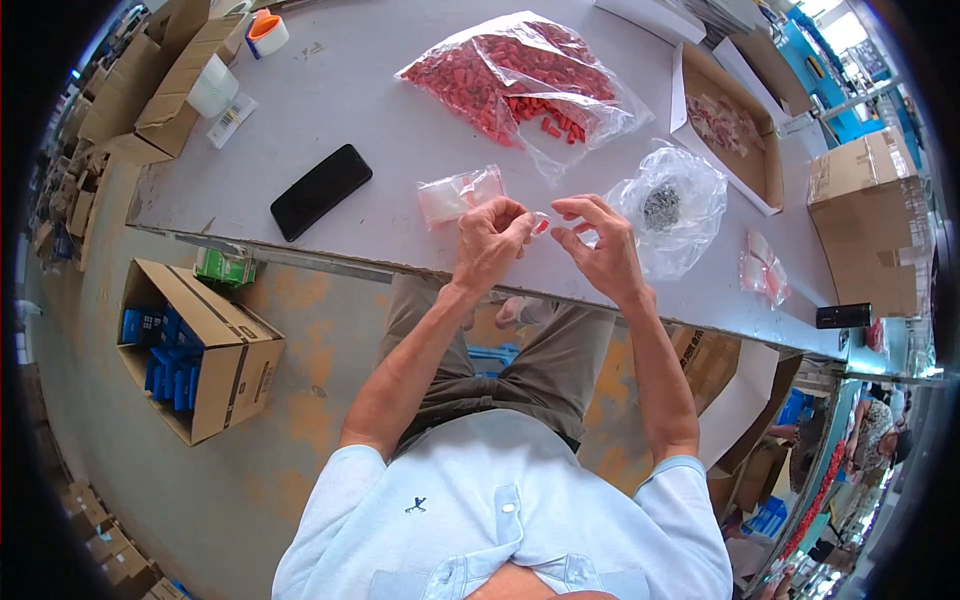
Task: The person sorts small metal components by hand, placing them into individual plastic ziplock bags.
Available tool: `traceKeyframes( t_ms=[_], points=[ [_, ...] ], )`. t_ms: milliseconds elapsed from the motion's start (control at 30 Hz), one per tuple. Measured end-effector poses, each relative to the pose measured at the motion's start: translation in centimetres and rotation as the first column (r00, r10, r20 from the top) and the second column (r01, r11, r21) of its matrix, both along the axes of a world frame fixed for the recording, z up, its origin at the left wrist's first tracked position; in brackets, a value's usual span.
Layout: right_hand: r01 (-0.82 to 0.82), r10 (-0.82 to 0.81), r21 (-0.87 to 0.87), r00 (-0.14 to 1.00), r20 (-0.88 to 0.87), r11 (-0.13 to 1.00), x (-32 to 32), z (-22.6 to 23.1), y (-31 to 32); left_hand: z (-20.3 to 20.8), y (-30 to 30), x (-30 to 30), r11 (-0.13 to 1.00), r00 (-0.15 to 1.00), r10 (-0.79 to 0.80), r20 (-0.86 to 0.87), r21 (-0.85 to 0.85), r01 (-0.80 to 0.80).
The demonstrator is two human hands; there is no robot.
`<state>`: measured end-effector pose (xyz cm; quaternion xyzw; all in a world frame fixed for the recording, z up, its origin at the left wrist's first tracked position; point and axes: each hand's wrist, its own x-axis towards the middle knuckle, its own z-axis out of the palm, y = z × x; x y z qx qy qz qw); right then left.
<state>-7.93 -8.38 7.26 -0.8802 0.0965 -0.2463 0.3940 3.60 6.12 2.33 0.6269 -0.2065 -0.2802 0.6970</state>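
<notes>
My left hand (pixel 488 245) is closed in a pinch on the edge of a small clear bag (pixel 541 224) with a red piece in it, just above the table's near edge. Facing it from the right, my right hand (pixel 606 254) has thumb and forefinger apart, with nothing seen between them. Beyond my left hand lies a packet of small clear bags (pixel 440 203). Right of my right hand sits an open clear bag (pixel 690 225) with small grey metal parts (pixel 661 208). A large clear bag (pixel 620 105) full of red plastic pieces (pixel 470 80) lies farther back.
A black phone (pixel 321 192) and tape rolls (pixel 267 34) lie leftward on the table (pixel 390 130). An open shallow carton (pixel 765 170) with small packets stands at right, near a brown box (pixel 865 220). On the floor at left, another carton (pixel 235 375) holds blue boxes.
</notes>
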Motion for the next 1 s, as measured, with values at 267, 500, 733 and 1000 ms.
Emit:
traceKeyframes(
  t_ms=[267,500,733,1000],
  points=[
    [0.056,-0.035,0.314,0.997,-0.074,0.948,-1.2,-1.9,0.7,-0.6,1.4,0.1,0.995,0.994,-0.096,0.045,0.020,0.095],
    [0.086,-0.062,0.425,0.996,-0.070,0.901,-2.6,-2.3,0.4,0.5,0.5,-1.5,0.989,0.989,-0.127,0.082,-0.071,0.133],
    [0.049,-0.008,0.512,0.997,-0.082,0.858,-0.6,-1.7,1.4,0.7,2.1,0.1,0.988,0.986,-0.152,0.065,-0.023,0.154],
    [0.028,0.003,0.450,0.998,-0.068,0.893,-4.2,-5.0,-0.5,-1.0,0.3,-2.3,0.958,0.979,-0.201,0.034,-0.200,0.204]
  ],
)
